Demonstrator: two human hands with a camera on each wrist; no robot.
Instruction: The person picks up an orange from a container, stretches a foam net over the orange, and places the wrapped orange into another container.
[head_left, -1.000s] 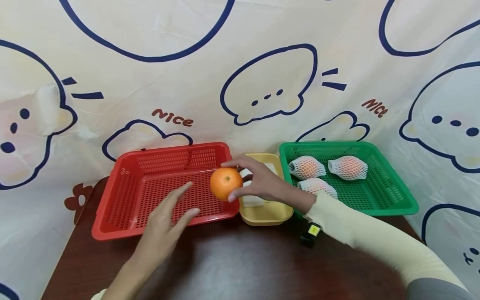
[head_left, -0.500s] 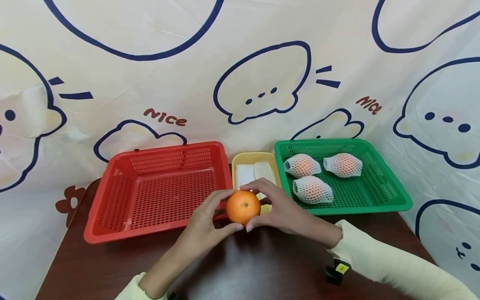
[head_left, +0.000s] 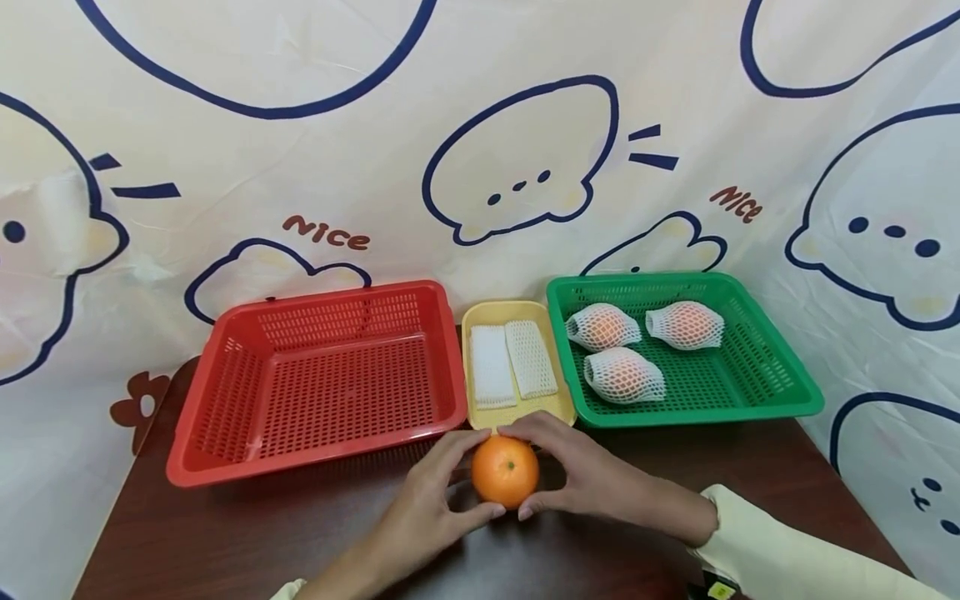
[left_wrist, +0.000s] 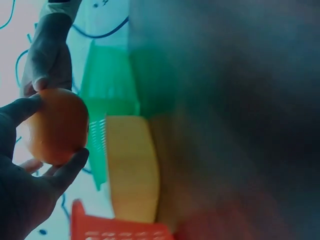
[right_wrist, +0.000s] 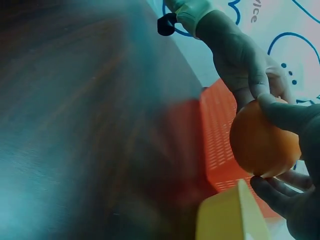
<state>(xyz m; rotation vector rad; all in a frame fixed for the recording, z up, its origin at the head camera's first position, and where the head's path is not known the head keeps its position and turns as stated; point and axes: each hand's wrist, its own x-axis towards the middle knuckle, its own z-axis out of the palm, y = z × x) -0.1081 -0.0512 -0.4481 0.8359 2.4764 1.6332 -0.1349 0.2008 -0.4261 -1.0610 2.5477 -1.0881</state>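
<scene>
Between my two hands is a bare orange (head_left: pixel 505 472), in front of the yellow tray in the head view. My left hand (head_left: pixel 427 510) holds its left side with thumb and fingertips, and my right hand (head_left: pixel 592 477) holds the right side the same way. Both wrist views show the orange (left_wrist: pixel 59 127) raised above the dark tabletop, gripped from two sides. Two flat white foam net sleeves, one on the left (head_left: pixel 492 367) and one on the right (head_left: pixel 531 358), lie in the yellow tray (head_left: pixel 498 313).
A red plastic basket (head_left: pixel 318 457) stands at the left. At the right, a green basket (head_left: pixel 765 408) bears three fruits in foam nets, one of them a netted fruit (head_left: pixel 625 375) near its front left. Behind hangs a cartoon-printed cloth (head_left: pixel 405 183).
My right hand has brought the orange from the red basket's right edge to in front of the yellow tray. My left hand, earlier apart from it, has come in and grips it too.
</scene>
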